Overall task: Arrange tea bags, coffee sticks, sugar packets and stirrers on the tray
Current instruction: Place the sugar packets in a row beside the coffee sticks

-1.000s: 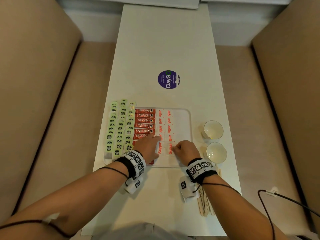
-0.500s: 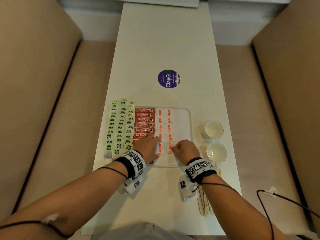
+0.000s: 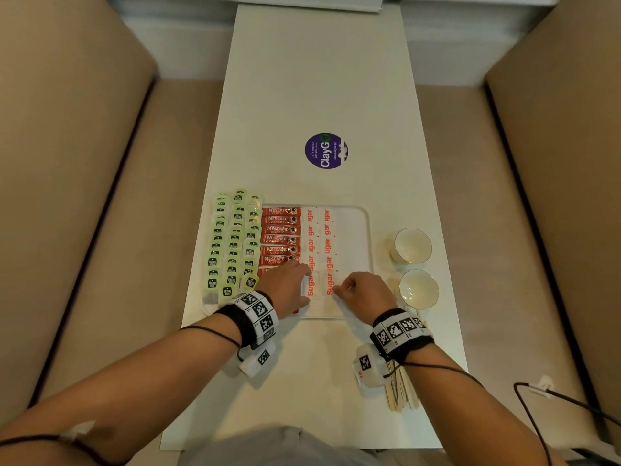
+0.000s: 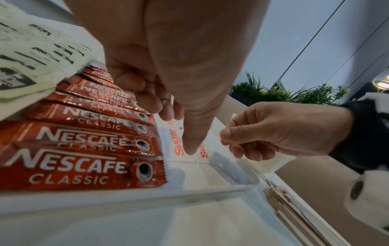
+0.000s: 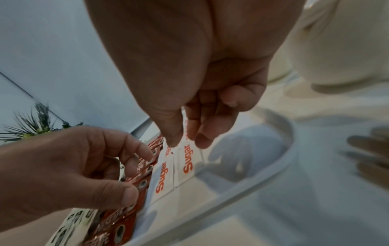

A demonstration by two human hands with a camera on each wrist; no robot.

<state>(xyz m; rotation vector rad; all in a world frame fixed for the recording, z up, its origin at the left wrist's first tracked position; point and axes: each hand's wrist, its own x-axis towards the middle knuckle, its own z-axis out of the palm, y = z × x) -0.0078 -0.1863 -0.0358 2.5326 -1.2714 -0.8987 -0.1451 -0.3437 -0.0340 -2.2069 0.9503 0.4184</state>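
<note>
Between two tan bench seats (image 3: 77, 196), a narrow white table (image 3: 319, 79) carries the white tray (image 3: 364, 230) near its 6 o'clock end. Tea bags (image 3: 233, 243) fill the tray's 9 o'clock side, coffee sticks (image 3: 280, 230) sit next, then two columns of sugar packets (image 3: 319, 237); the 3 o'clock strip is bare. Stirrers (image 3: 400, 391) lie off the tray at 5 o'clock, under the right wrist. Two cups (image 3: 411, 245) stand at 3 o'clock.

Left hand (image 3: 285, 287): thumb pressing down on the nearest packet of the left sugar column, fingers curled loosely beyond. Right hand (image 3: 364, 292): thumb and forefinger nipped together at the edge of the nearest packet of the right column.

Handling, by judgement: packets are light, thin paper, flexible, prone to slide on the smooth tray. Best pinched at a sealed end or nudged flat by the edge.

Versus a second back: both hands sit in almost the same spots; packets and rows unchanged.
</note>
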